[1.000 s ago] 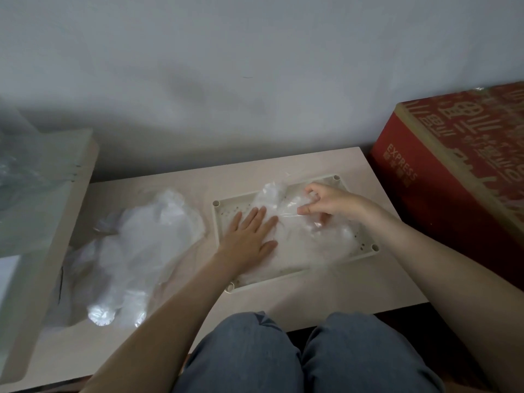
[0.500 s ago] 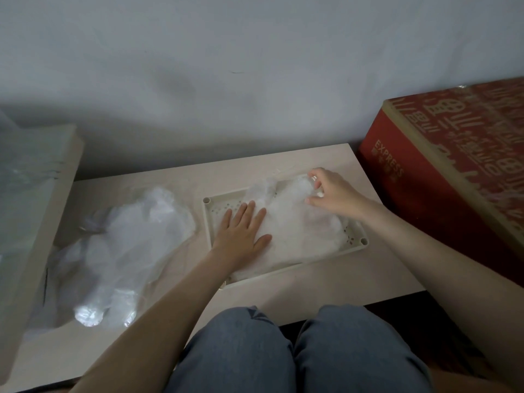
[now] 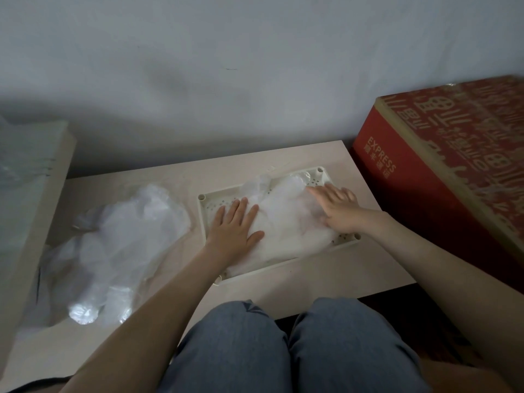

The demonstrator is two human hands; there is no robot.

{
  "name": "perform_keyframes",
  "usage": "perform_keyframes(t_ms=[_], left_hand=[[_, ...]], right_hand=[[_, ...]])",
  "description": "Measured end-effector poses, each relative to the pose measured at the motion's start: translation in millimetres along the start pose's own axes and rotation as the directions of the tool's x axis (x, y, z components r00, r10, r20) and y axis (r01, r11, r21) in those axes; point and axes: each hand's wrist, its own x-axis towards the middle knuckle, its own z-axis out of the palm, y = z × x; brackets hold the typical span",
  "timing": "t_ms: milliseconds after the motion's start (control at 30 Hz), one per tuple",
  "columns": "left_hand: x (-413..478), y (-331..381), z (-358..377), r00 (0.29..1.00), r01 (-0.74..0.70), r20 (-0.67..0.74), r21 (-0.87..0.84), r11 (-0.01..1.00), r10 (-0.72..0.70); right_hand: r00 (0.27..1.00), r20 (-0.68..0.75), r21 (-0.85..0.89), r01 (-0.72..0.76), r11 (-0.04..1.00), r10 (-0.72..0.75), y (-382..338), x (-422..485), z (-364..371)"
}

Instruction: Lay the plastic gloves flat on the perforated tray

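A cream perforated tray lies on the low table, right of middle. Thin clear plastic gloves are spread over most of the tray. My left hand presses flat on the gloves' left part, fingers straight and pointing away from me. My right hand lies on the gloves' right part with fingers stretched toward the tray's far right corner. A loose heap of more clear plastic gloves sits on the table to the left of the tray.
A big red box printed with EXPRESS stands against the table's right edge. A pale board with plastic film rises at the left. The grey wall is close behind. My knees in blue jeans are at the table's near edge.
My right hand let go of the pinched glove edge, moved right and back, and now lies flat on the plastic. The raised plastic is pressed down. My left hand stayed in place.
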Motion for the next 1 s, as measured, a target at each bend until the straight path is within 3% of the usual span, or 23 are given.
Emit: perform_keyframes(t_ms=[100, 233, 333, 400, 467, 533, 600, 667, 733, 833, 1000], left_hand=[[-0.4, 0.8, -3.0, 1.0, -0.002, 0.001, -0.015, 1.0, 0.002], [-3.7, 4.3, -16.3, 0.999, -0.019, -0.04, -0.23, 0.973, 0.01], [-9.5, 5.5, -32.3, 0.982, -0.055, -0.185, -0.412, 0.91, -0.024], [-17.7, 0.0, -41.9, 0.937, -0.097, -0.343, -0.425, 0.9, -0.061], [-28.8, -11.6, -46.4, 0.872, -0.042, -0.463, -0.393, 0.918, -0.158], [-40.0, -26.2, -43.5, 0.86, 0.155, -0.399, -0.392, 0.907, -0.319], [-55.9, -48.6, -31.5, 0.846, 0.4, -0.22, -0.343, 0.85, -0.486], [-73.4, -69.3, -17.0, 0.835, 0.51, -0.075, -0.263, 0.819, -0.545], [-86.3, -82.7, -7.9, 0.856, 0.495, -0.008, -0.271, 0.825, -0.516], [-97.4, -89.9, -6.6, 0.873, 0.465, -0.013, -0.275, 0.841, -0.487], [-100.0, -92.8, -29.3, 0.822, 0.505, -0.069, -0.366, 0.781, -0.565]], right_hand=[[0.994, -0.104, 0.054, -0.031, 0.998, 0.036, 4.1, -4.3, -6.8], [0.968, -0.246, 0.145, -0.007, 0.989, 0.043, -1.2, -0.5, -16.6], [0.965, -0.256, 0.187, -0.004, 0.982, 0.052, -13.7, -0.5, -26.2], [0.964, -0.264, 0.181, 0.028, 0.983, 0.021, -24.7, -1.9, -32.2], [0.961, -0.276, 0.176, 0.063, 0.982, -0.012, -37.6, -1.6, -34.2], [0.963, -0.268, 0.177, 0.078, 0.981, -0.028, -48.7, -1.8, -33.2], [0.961, -0.269, 0.168, 0.111, 0.98, -0.062, -64.4, -2.9, -34.0], [0.954, -0.278, 0.151, 0.158, 0.976, -0.111, -82.0, -5.2, -36.9], [0.945, -0.289, 0.149, 0.203, 0.968, -0.154, -98.2, -5.6, -40.0], [0.934, -0.294, 0.15, 0.254, 0.956, -0.202, -116.7, -5.3, -42.9], [0.931, -0.279, 0.156, 0.285, 0.946, -0.235, -133.5, -9.9, -52.5]])
